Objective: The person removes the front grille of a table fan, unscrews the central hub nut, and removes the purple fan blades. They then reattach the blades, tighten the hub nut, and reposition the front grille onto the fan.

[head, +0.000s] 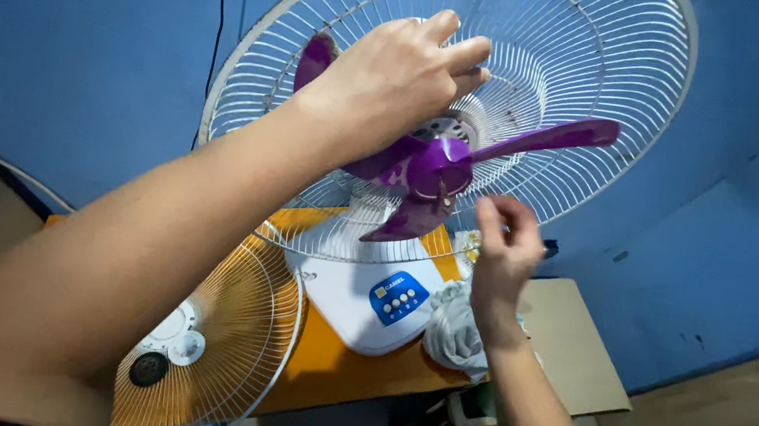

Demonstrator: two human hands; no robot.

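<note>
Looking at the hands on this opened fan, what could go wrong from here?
The left hand holds a purple blade close to the bare rear grille; fingers might scrape on its wires. The right hand seems to pinch something too small to identify, which could drop and get lost. The loose front grille overhangs the orange table edge and might slide off.

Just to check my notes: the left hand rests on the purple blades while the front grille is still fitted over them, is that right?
Not quite. The head view shows the front grille taken off, lying on the orange table. The left hand does rest on the purple blades, with only the rear grille behind them.
</note>
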